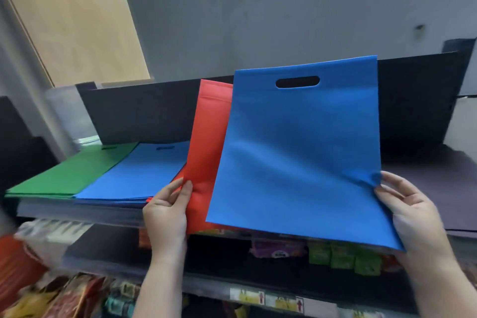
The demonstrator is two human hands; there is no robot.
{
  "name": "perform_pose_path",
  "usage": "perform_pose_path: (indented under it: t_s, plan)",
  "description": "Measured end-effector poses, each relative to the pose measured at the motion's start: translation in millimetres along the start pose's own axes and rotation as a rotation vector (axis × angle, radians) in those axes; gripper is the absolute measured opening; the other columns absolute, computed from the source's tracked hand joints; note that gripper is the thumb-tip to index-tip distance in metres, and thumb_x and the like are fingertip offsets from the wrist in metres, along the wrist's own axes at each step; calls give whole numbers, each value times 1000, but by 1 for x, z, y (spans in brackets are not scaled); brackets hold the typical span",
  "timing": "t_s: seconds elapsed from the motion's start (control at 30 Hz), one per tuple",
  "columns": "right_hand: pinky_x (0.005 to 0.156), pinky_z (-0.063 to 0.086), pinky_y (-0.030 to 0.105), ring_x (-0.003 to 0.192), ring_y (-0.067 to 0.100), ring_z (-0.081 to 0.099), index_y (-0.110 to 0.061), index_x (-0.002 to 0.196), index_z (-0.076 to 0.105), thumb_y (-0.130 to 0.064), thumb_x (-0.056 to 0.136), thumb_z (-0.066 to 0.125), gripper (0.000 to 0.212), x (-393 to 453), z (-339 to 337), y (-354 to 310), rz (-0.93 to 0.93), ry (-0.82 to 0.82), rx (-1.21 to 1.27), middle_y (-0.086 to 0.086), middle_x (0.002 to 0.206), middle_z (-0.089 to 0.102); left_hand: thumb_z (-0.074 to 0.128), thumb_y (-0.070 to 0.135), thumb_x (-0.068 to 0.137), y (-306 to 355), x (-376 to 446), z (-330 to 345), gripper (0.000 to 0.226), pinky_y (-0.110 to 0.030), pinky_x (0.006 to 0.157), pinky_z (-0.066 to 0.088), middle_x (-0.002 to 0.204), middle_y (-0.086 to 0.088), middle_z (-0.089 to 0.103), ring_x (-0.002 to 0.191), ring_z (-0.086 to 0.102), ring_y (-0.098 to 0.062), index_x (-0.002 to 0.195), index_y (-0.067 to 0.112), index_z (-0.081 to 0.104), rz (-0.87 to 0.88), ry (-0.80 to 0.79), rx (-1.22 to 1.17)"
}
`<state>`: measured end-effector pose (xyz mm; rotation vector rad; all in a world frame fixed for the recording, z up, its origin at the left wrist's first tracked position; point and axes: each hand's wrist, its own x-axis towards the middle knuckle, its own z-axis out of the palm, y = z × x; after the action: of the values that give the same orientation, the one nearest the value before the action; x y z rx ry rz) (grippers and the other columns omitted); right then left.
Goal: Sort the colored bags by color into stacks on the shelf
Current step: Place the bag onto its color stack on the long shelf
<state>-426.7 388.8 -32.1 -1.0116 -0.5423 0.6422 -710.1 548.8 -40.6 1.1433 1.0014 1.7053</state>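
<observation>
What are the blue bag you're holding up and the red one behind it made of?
Blue bag: looks like thin non-woven fabric, matte; it ripples softly near the right hand and has a punched slot handle. Red bag, pinched by the left hand: seemingly the same matte fabric, with a stitched or pressed seam across the top. Could be plastic-based; I cannot tell.

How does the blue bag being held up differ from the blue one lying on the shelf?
The held blue bag is raised and tilted, gripped by the right hand; the shelf blue bag lies flat on a stack beside the green bags. The held one shows fully, while the red bag in the left hand covers part of the other. Both share the colour and a cut-out handle.
</observation>
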Motion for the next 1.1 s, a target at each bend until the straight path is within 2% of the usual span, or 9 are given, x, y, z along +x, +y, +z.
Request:
perform_pose_path:
  t_s: [0.13,0.27,0.33,0.4,0.73,0.87,0.93,1.0,1.1]
  plan:
    - [53,55,21,65,10,70,-20,91,66,0,94,50,26,18,44,13,-16,-48,-1,-3,78,74,70,15,84,-7,41,-11,8,-18,56,53,67,6,72,58,66,-7,81,23,72,-1,-12,87]
    - [56,56,21,68,11,71,-20,90,66,1,94,48,28,40,76,21,-2,-94,55,-3,78,74,68,9,86,-17,70,-12,9,-25,62,55,72,-1,72,65,67,-12,83,18,69,-28,-53,190]
    - [56,55,20,67,10,70,-19,91,66,1,95,48,27,53,89,22,-3,-100,71,-4,77,74,67,5,86,-23,82,-10,12,-21,58,50,73,-1,69,61,62,-7,82,16,68,-11,-32,268]
    - [56,55,20,66,9,70,-19,91,66,1,95,48,27,64,102,24,-3,-115,81,-4,77,74,69,9,85,-28,93,-8,3,-22,58,46,74,-2,67,62,60,-8,86,12,68,-12,-28,350]
    - [56,56,23,70,15,72,-18,95,66,-1,93,52,22,93,157,44,116,-201,162,3,80,75,72,15,83,-47,139,-8,14,-25,69,42,77,-4,63,77,62,-20,93,6,69,-5,-117,805]
    - [56,56,24,69,16,72,-17,93,66,0,93,51,23,92,182,54,118,-202,176,3,79,75,66,17,88,-41,155,-21,14,-23,73,44,85,1,61,82,57,-14,97,7,65,50,-145,852]
    - [58,57,25,69,16,72,-18,92,66,2,92,50,25,92,195,62,96,-199,155,3,80,75,56,15,94,-29,170,-29,11,-21,64,44,83,0,61,79,58,-16,86,8,60,3,-103,648]
    - [58,57,25,67,14,71,-19,90,67,2,92,50,27,88,211,72,71,-195,123,2,79,75,44,16,99,-9,185,-38,21,-25,64,49,85,-4,63,76,62,-17,84,12,58,-235,-116,138]
    - [56,56,20,63,10,69,-19,89,66,4,92,50,28,80,238,89,23,-158,76,-3,74,74,43,45,97,17,209,-65,39,-30,71,54,87,-6,70,79,66,-18,90,11,61,-455,-319,-292]
